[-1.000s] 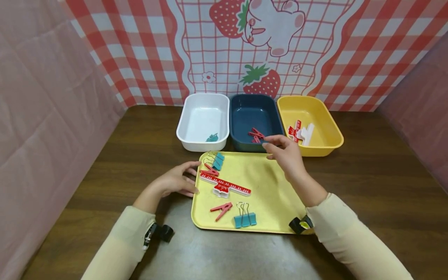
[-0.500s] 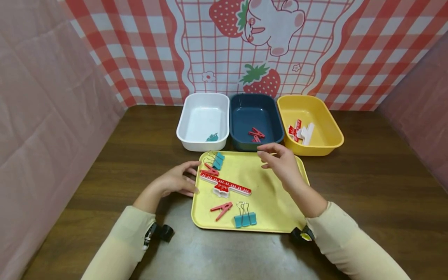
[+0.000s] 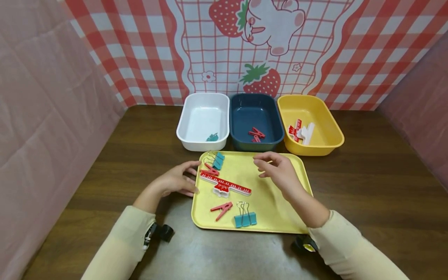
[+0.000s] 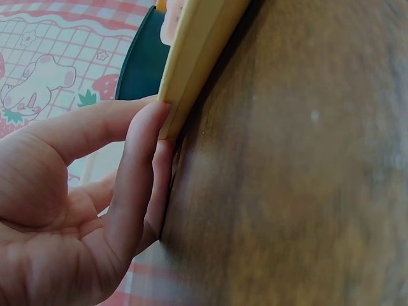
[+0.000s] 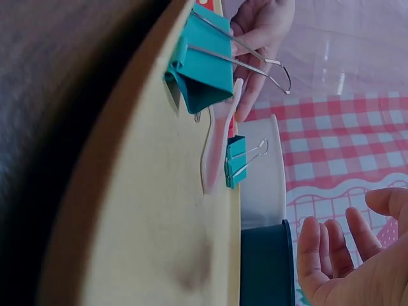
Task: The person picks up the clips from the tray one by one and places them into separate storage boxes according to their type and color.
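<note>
My left hand [image 3: 175, 179] lies against the left edge of the yellow tray [image 3: 276, 217], thumb and fingertips touching its rim [image 4: 182, 83]. Over the tray's right half hovers my right hand [image 3: 280, 171], fingers loosely bent with nothing between them; it is also visible in the right wrist view. On the tray are a red clothespin [image 3: 222, 210], another red clothespin [image 3: 210, 170], a red-and-white long clip [image 3: 226, 184], a teal binder clip [image 3: 245, 219] and a second teal binder clip [image 3: 218, 160]. The red-and-white clip lies nearest the left fingers, close to the upper clothespin.
Behind the tray stand a white bin [image 3: 203, 145] with something teal inside, a dark blue bin [image 3: 256, 146] with red clothespins, and a yellow bin [image 3: 318, 151] holding a red clip [image 3: 295, 130] and a white clip [image 3: 306, 133]. A checked cloth [image 3: 150, 50] hangs behind.
My right hand has drawn back from the front of the dark blue bin, moving down and slightly left over the tray. The left hand and the clips stay where they were.
</note>
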`<state>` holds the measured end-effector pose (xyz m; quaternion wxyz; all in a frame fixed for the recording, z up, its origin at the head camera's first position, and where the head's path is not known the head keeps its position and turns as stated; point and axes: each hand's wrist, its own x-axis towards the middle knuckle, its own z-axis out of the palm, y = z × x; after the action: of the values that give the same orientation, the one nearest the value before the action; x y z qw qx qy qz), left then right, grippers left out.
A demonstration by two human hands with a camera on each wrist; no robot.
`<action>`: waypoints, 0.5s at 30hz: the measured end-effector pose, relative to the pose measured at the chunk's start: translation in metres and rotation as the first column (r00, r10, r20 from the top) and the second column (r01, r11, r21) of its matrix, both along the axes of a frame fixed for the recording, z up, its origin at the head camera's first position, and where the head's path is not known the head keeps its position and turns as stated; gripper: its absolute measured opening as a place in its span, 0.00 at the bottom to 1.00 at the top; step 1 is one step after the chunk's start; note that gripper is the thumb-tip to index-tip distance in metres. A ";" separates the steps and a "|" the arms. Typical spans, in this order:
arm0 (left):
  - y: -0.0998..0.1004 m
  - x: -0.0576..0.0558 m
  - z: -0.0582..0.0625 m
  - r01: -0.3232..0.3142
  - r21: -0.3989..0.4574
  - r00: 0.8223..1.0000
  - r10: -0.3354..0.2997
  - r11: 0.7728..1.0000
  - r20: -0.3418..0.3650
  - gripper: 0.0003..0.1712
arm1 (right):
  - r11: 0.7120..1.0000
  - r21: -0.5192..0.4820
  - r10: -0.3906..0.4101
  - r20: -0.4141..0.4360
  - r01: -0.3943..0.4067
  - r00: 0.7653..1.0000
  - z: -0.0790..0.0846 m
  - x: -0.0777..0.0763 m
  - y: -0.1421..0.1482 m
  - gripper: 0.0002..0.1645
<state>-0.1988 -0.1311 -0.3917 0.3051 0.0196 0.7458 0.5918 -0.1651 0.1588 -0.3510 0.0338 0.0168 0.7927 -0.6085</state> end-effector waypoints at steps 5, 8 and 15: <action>0.001 0.000 0.001 -0.002 -0.005 1.000 0.002 1.000 0.001 0.50 | 1.000 -0.006 0.011 0.020 -0.011 1.000 -0.006 0.006 -0.002 0.19; 0.001 0.000 0.001 -0.003 -0.013 1.000 0.003 1.000 0.004 0.50 | 1.000 -0.009 0.025 0.049 -0.025 0.998 -0.008 0.009 -0.003 0.19; 0.001 0.000 0.001 -0.011 -0.022 1.000 0.011 1.000 0.001 0.51 | 0.998 -0.015 0.060 0.102 -0.059 0.993 -0.011 0.017 -0.004 0.18</action>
<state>-0.1988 -0.1301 -0.3908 0.3027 0.0119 0.7521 0.5853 -0.1486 0.1544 -0.3624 0.0927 0.0240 0.7865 -0.6102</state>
